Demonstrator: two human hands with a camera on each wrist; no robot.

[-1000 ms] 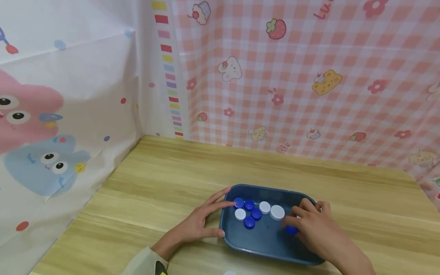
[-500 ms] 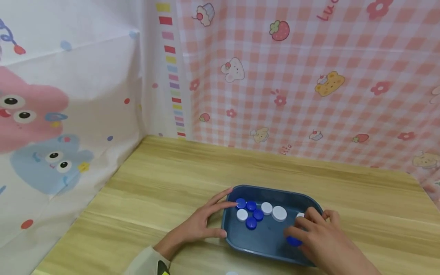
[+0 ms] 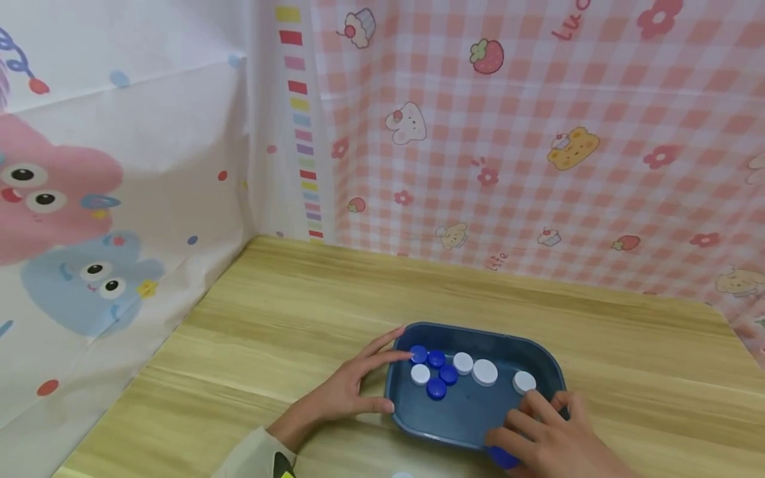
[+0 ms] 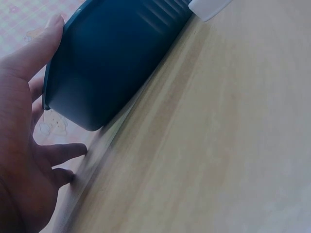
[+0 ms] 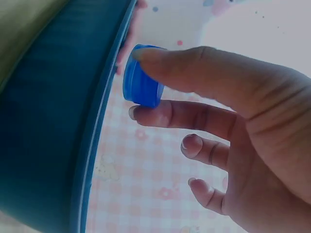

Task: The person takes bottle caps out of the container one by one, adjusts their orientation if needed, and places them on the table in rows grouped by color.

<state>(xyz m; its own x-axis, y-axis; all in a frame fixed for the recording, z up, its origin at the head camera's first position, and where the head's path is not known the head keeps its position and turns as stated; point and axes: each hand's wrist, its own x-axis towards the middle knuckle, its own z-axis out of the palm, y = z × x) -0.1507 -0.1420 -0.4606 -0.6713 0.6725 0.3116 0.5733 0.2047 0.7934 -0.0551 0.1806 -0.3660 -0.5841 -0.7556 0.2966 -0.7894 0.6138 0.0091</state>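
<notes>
A dark blue tray [image 3: 442, 425] sits on the wooden table with several blue and white bottle caps inside. Along its left end, my left hand [image 3: 352, 382] lies with fingers spread: the thumb touches the rim and the index finger reaches over it to a blue cap [image 3: 418, 354]. In the left wrist view the left hand [image 4: 24, 111] is against the tray's outer wall [image 4: 112, 58]. My right hand [image 3: 546, 435] pinches a blue bottle cap [image 5: 142, 77] between thumb and index finger, over the near rim. A white cap [image 3: 524, 382] lies behind that hand.
A white item [image 3: 402, 475] shows partly at the bottom edge of the head view, on the table [image 3: 317, 299] in front of the tray. A pink checked cloth [image 3: 508, 99] hangs behind, and a white printed cloth [image 3: 179, 133] hangs at the left.
My right hand has carried the blue bottle cap toward me, from inside the tray to its near rim, uncovering the white cap at the right. The left hand has stayed on the tray.
</notes>
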